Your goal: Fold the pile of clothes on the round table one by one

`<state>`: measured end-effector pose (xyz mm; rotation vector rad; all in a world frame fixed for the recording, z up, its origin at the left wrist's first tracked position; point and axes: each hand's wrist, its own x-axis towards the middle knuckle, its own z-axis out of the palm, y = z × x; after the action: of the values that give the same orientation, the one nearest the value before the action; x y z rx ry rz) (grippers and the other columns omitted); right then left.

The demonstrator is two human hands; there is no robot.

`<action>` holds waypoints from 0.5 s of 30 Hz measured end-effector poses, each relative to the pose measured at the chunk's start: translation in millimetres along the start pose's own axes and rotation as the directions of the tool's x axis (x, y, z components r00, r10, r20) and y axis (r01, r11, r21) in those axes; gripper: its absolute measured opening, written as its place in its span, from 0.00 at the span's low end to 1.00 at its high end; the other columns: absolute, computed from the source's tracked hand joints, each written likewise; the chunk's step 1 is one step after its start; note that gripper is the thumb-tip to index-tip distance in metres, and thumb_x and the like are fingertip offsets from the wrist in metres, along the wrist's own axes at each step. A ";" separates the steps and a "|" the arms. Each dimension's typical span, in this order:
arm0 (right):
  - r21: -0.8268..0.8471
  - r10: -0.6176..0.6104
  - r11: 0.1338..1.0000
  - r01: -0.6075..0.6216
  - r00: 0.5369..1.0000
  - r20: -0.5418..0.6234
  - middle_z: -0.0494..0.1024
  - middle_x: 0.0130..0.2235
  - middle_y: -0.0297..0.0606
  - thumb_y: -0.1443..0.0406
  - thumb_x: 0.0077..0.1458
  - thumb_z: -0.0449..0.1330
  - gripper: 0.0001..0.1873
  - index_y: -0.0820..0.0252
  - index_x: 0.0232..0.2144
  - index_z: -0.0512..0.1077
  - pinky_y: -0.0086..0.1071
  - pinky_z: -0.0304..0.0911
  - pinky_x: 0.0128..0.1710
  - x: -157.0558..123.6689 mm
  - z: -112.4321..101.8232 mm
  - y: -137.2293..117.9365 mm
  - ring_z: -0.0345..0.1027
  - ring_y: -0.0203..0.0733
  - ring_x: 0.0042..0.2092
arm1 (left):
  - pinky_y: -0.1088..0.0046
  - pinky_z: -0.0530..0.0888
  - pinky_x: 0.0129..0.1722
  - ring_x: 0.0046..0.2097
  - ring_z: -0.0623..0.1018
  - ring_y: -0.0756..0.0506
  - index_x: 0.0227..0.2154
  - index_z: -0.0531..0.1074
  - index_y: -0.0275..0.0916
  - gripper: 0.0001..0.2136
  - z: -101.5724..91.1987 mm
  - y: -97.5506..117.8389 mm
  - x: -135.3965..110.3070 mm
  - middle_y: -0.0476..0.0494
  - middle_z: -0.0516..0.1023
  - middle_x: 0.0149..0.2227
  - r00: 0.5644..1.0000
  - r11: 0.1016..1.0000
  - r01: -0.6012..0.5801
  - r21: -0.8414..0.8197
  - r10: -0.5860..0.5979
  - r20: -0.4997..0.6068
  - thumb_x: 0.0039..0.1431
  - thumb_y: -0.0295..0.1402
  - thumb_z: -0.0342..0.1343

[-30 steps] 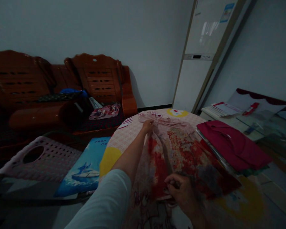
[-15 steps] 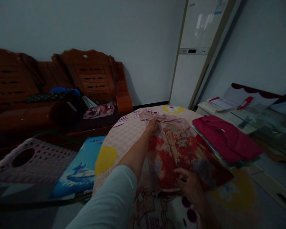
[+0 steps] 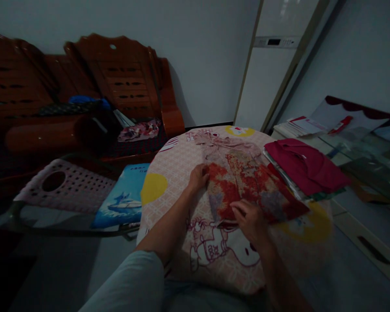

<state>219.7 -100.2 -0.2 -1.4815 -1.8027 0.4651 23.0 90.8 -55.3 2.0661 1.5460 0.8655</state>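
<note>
A short-sleeved top (image 3: 227, 184) with a red, orange and grey pattern and a pale pink upper part lies spread on the round table, its hem toward me. My left hand (image 3: 199, 177) is at its left side edge, fingers curled together on the fabric. Over the lower middle, near the hem, is my right hand (image 3: 249, 219), fingers bent and slightly apart, with no raised fold of cloth visible between them. To the right of the top sits a stack of folded clothes with a magenta garment (image 3: 303, 167) uppermost.
A pink patterned cloth (image 3: 173, 167) covers the table. Left of it stand a woven chair (image 3: 84, 188) with a blue printed bag (image 3: 123, 201) and a wooden sofa (image 3: 126, 78) with clothes. A glass-topped cabinet (image 3: 373, 173) with papers (image 3: 300, 126) is at the right.
My left hand has come back toward me from the top's collar area to its side edge. My right hand stays near the hem. The view has tilted downward.
</note>
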 end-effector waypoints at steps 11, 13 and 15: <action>-0.101 -0.106 0.987 0.126 0.977 0.184 0.77 0.44 0.41 0.78 0.50 0.54 0.19 0.59 0.41 0.76 0.36 0.63 0.50 -18.8 28.7 2.4 0.68 0.43 0.48 | 0.71 0.70 0.55 0.50 0.75 0.44 0.48 0.76 0.36 0.18 -2.9 15.5 -35.3 0.42 0.77 0.50 0.997 0.995 0.073 -0.070 -0.075 -0.025 0.55 0.22 0.54; -0.150 -0.122 0.977 0.151 0.975 0.185 0.77 0.43 0.41 0.76 0.52 0.56 0.15 0.59 0.39 0.77 0.38 0.62 0.50 -19.2 32.5 0.8 0.67 0.44 0.47 | 0.71 0.70 0.54 0.50 0.76 0.44 0.47 0.76 0.35 0.17 -2.2 15.5 -34.6 0.41 0.77 0.49 0.997 0.996 0.069 -0.054 -0.071 -0.028 0.56 0.23 0.54; -0.167 -0.145 0.970 0.177 0.972 0.185 0.77 0.42 0.41 0.74 0.54 0.57 0.11 0.59 0.36 0.77 0.38 0.62 0.49 -18.7 34.3 -0.6 0.67 0.44 0.46 | 0.70 0.70 0.55 0.50 0.76 0.44 0.46 0.77 0.35 0.16 -1.8 15.4 -34.4 0.40 0.77 0.49 0.998 0.997 0.062 -0.040 -0.064 -0.029 0.56 0.23 0.54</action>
<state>195.2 -112.1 -28.3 -1.4358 -2.1325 0.3631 26.0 53.3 -51.8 1.9749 1.5884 0.9000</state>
